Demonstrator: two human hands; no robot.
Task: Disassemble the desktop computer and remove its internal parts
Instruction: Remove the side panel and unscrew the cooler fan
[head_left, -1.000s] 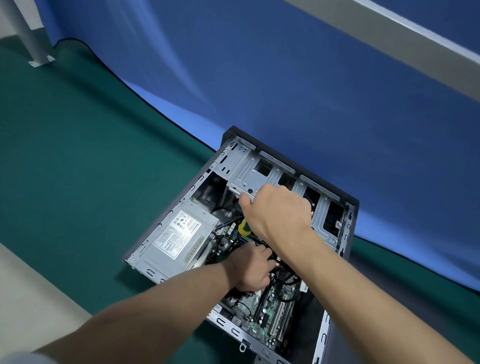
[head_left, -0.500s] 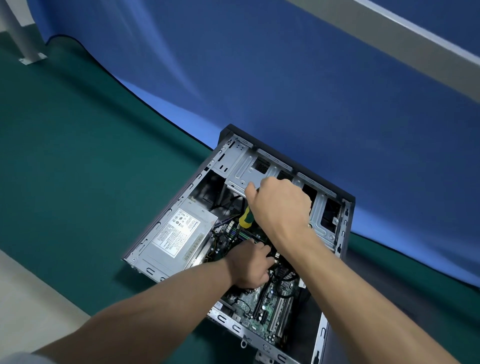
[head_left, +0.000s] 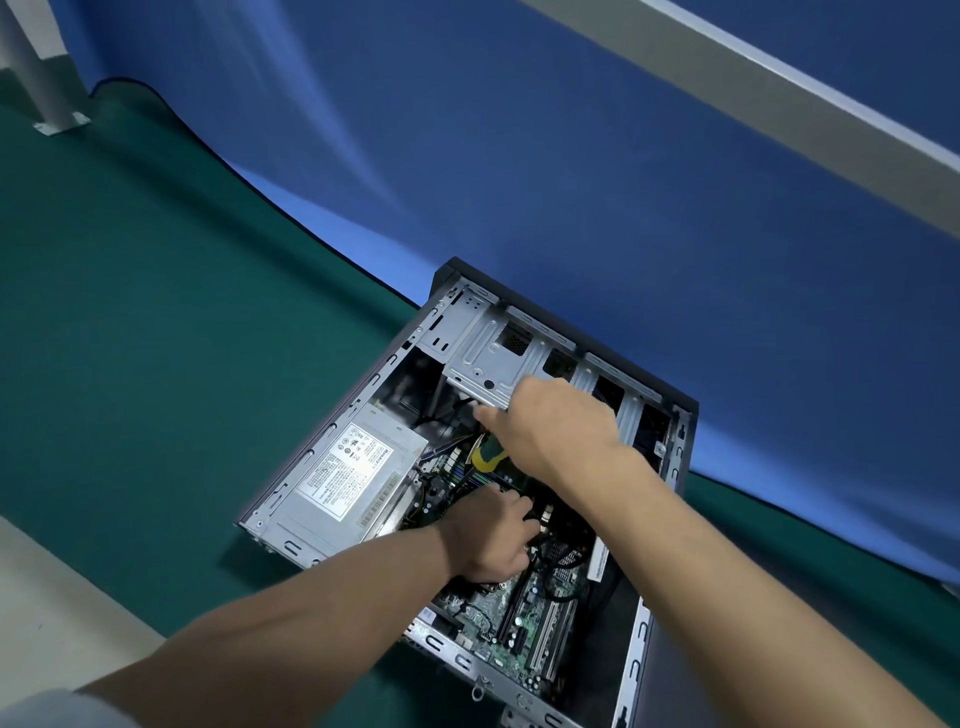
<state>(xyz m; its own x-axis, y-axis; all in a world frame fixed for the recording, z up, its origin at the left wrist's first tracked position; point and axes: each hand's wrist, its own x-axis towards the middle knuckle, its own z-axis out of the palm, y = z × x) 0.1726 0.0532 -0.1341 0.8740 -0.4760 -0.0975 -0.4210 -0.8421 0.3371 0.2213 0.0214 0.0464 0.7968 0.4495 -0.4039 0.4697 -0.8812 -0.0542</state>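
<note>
Two hands in one case (head_left: 680, 415): right hand (head_left: 558, 423) grips screwdriver (head_left: 488, 451); left hand (head_left: 493, 535) grip unclear.

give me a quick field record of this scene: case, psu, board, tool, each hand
case: open desktop case lying on its side on green mat
psu: grey, labelled, in the case's left corner
board: green motherboard with slots, still inside
drive cage: metal bracket at the far end
tool: yellow-green screwdriver handle, tip hidden
right hand: grips the tool by the drive cage
left hand: down on the board's middle, fingers curled among black cables; what it grips is hidden
backdrop: blue cloth
</note>
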